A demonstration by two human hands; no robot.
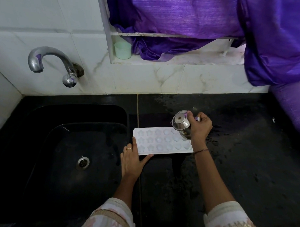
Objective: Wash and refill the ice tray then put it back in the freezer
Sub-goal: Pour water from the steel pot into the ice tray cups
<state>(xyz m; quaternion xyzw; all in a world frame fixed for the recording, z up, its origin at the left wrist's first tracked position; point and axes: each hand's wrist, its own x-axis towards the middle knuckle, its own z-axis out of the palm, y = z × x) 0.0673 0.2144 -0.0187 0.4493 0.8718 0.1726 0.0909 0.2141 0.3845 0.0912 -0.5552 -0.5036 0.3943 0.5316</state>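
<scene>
White star-mould plastic ice tray [163, 141] flat just right of black sink [78, 116]: left hand [131, 159], fingers straight, braces sink-side corner; right hand [200, 127] grips small steel pot [181, 125] tipped over it, likely refilling.

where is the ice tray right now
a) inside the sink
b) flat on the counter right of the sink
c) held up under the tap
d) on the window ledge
B: the white ice tray lies flat on the black counter beside the sink, the left hand resting at its near-left corner and the right hand tipping a steel pot over its right end.
</scene>
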